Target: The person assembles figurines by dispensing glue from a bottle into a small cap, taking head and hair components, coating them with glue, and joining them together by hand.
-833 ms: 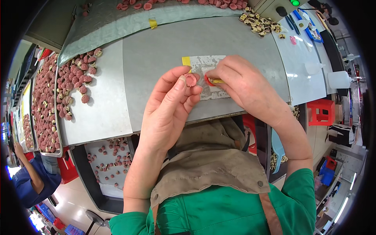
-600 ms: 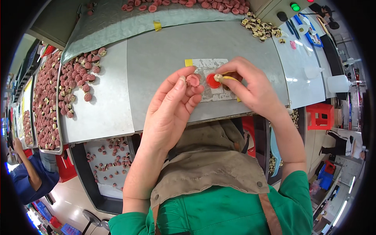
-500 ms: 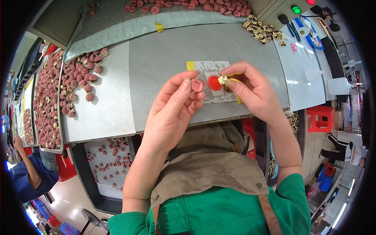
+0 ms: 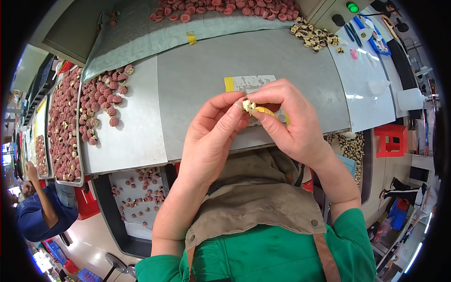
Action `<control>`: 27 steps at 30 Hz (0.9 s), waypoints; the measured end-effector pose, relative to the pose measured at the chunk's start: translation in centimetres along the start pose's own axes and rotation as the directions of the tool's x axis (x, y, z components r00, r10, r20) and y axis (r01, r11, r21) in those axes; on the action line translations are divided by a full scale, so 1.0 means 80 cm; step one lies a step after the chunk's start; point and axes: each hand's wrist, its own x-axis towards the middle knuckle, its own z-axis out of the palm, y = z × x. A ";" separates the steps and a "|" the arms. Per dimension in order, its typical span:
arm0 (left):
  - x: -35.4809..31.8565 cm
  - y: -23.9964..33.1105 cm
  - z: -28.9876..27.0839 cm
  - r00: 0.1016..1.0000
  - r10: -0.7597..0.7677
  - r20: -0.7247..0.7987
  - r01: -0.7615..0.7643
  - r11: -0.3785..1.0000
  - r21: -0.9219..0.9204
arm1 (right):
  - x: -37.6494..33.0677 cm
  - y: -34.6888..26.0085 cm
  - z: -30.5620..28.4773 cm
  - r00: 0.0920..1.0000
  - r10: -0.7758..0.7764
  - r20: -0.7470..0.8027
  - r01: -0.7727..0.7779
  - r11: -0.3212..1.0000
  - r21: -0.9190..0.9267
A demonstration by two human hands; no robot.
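Observation:
Over the middle of the bench my two hands meet fingertip to fingertip. A small cream-coloured piece with dark patches [image 4: 248,106] sits between them, pinched by the thumb and finger of my right hand [image 4: 297,120]. Yellow covering [image 4: 266,111] shows on that hand's fingers. Curled close against the piece is my left hand [image 4: 206,141], which holds a small pink ridged cup, now almost wholly hidden by fingers and the piece. Beneath both hands lies a worn whitish mat [image 4: 256,82] with yellow tape at its corner.
Pink ridged cups [image 4: 225,8] are heaped at the back. Cream-and-dark pieces [image 4: 314,36] lie at back right. On the left are loose filled pink pieces [image 4: 104,97] and a full tray [image 4: 66,136]. An open drawer [image 4: 141,197] sits below. A person in blue [image 4: 44,211] works at far left.
My right hand has moved left, bringing the cream piece from over the red disc to the pink cup in my left hand. The red disc is now covered by my hands.

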 end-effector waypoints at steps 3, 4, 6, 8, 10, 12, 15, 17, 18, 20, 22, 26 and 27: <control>0.000 -0.013 0.006 0.986 0.163 -0.036 -0.159 0.984 0.082 | -0.005 -0.006 0.007 0.990 0.126 -0.058 -0.121 0.989 0.088; 0.000 -0.020 0.005 0.955 0.296 -0.025 -0.284 0.935 0.214 | -0.006 -0.007 0.009 0.978 0.193 -0.074 -0.178 0.969 0.173; 0.000 -0.029 0.006 0.908 0.420 0.005 -0.397 0.854 0.338 | -0.008 -0.008 0.008 0.962 0.261 -0.087 -0.231 0.938 0.257; 0.001 -0.033 0.006 0.816 0.573 0.076 -0.524 0.678 0.516 | -0.011 -0.005 0.003 0.976 0.213 -0.047 -0.200 0.958 0.205; 0.002 -0.036 0.005 0.795 0.597 0.109 -0.548 0.631 0.549 | -0.015 -0.004 0.002 0.988 0.141 -0.065 -0.132 0.983 0.125; 0.001 -0.039 0.004 0.773 0.618 0.142 -0.571 0.581 0.580 | -0.020 -0.001 0.003 0.995 0.066 -0.078 -0.063 0.997 0.044; 0.000 -0.041 0.004 0.707 0.648 0.283 -0.620 0.376 0.689 | -0.027 0.003 0.003 0.974 0.215 -0.066 -0.191 0.945 0.267; 0.002 -0.036 0.008 0.783 0.594 0.184 -0.568 0.561 0.602 | -0.028 0.000 0.000 0.980 0.198 -0.038 -0.185 0.959 0.215; 0.001 -0.032 0.008 0.783 0.593 0.185 -0.567 0.560 0.604 | -0.028 -0.001 -0.003 0.980 0.197 -0.039 -0.184 0.958 0.217; 0.001 -0.023 0.005 0.916 0.372 0.152 -0.401 0.811 0.427 | -0.025 0.001 -0.010 0.992 0.125 -0.023 -0.121 0.983 0.141; -0.002 -0.016 0.011 0.950 0.289 0.117 -0.312 0.889 0.335 | -0.017 -0.002 -0.008 0.996 0.063 -0.070 -0.059 0.997 0.054; -0.009 0.000 0.025 0.996 0.087 0.017 -0.089 0.970 0.225 | -0.016 0.019 -0.009 0.997 -0.059 -0.045 0.057 0.998 -0.032; -0.010 0.000 0.028 0.999 0.047 -0.014 -0.043 0.975 0.218 | -0.018 0.022 -0.009 0.998 -0.052 -0.046 0.050 0.998 -0.033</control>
